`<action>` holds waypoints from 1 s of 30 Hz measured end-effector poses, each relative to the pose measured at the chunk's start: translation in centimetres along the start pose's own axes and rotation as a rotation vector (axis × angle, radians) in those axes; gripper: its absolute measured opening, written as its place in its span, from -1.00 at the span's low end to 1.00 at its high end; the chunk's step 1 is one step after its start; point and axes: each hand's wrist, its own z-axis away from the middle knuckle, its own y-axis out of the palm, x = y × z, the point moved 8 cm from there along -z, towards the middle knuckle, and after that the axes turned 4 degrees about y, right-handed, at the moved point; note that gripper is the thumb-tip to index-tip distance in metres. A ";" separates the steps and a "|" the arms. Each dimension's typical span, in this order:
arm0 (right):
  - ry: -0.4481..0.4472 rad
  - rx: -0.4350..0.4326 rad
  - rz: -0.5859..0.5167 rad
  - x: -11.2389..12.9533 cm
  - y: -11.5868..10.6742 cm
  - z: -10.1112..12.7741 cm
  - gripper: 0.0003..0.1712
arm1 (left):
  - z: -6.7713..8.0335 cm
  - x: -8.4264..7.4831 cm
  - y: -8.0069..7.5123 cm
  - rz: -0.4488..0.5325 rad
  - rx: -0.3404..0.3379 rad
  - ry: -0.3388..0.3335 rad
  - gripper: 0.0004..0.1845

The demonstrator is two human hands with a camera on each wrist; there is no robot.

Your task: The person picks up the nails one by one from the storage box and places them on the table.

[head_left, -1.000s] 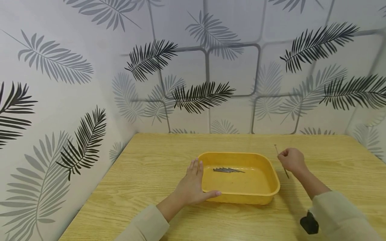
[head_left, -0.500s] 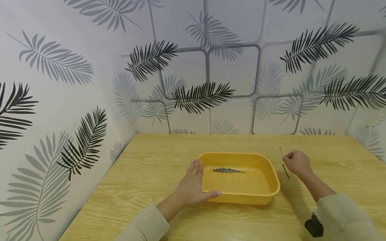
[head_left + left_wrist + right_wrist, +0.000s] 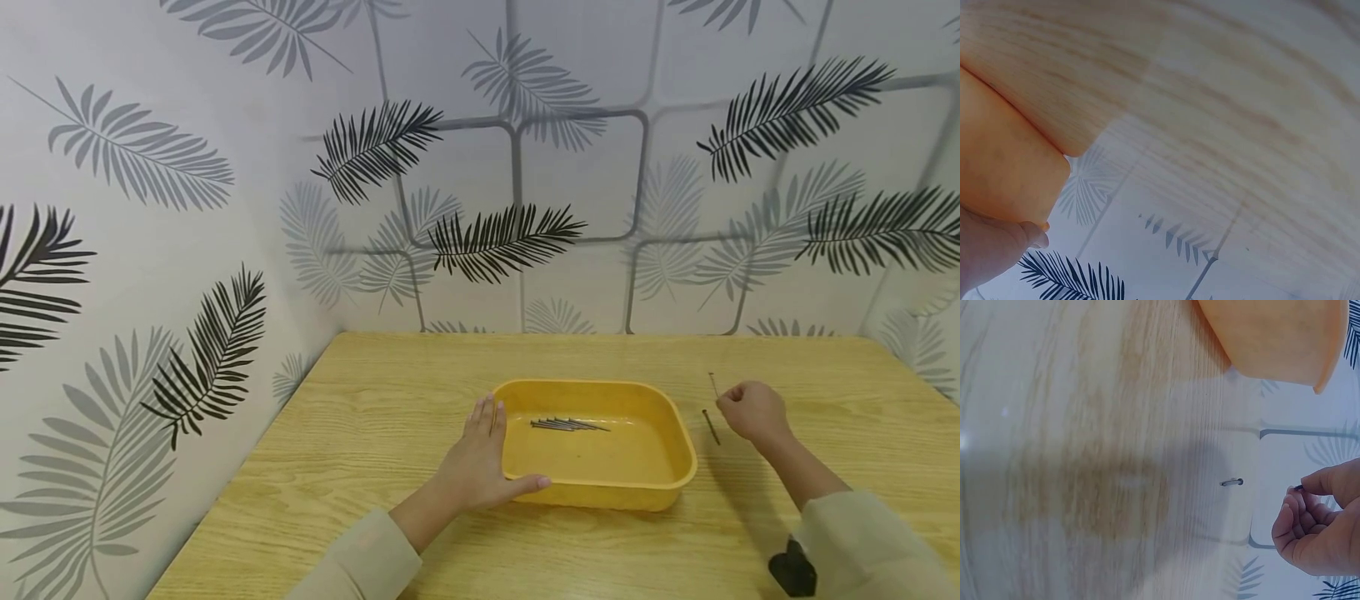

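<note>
Left hand (image 3: 472, 469), fingers straight, against glossy round-cornered yellow plastic tray (image 3: 600, 496), right hand (image 3: 755, 411) pinching slim metal nail (image 3: 714, 383) above woodgrain table (image 3: 337, 425), second nail (image 3: 711, 427) lying beside tray, clustered nails (image 3: 562, 424) inside visible only from head view

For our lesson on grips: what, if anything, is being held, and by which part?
The right hand pinches a nail, one end sticking out past the grip; the exact pinched part is hidden. The left hand rests on the yellow tray's rim.
</note>
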 end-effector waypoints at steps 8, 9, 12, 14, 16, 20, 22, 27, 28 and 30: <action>0.041 0.023 0.036 -1.1 -0.1 0.0 -0.68 | 0.1 0.0 0.0 0.007 0.000 0.001 0.16; 0.046 0.026 0.040 -1.2 -0.1 -0.1 -0.69 | 0.1 0.0 0.0 0.008 0.000 0.001 0.16; 0.054 0.029 0.040 -1.4 -0.2 -0.1 -0.66 | 0.0 0.1 0.0 0.007 -0.005 0.006 0.17; 0.060 0.031 0.042 -1.5 -0.2 -0.1 -0.65 | 0.0 0.1 0.0 0.004 -0.008 0.009 0.17; 0.063 0.031 0.048 -1.7 -0.3 -0.1 -0.66 | 0.0 0.1 0.0 0.004 -0.012 0.014 0.18; 0.064 0.028 0.062 -2.2 -0.1 0.0 -0.63 | 0.0 0.1 0.0 0.008 -0.012 0.015 0.18; 0.062 0.026 0.063 -2.4 0.0 0.1 -0.58 | 0.1 0.2 0.0 0.011 -0.009 0.012 0.18; 0.073 0.033 0.065 -2.8 0.2 0.2 -0.51 | 0.1 0.1 0.1 0.006 -0.006 0.008 0.18; 0.071 0.036 0.068 -2.8 0.2 0.2 -0.50 | 0.1 0.2 0.1 0.004 -0.005 0.007 0.17; 0.072 0.048 0.074 -2.8 0.2 0.3 -0.49 | 0.1 0.2 0.1 0.002 -0.006 0.008 0.17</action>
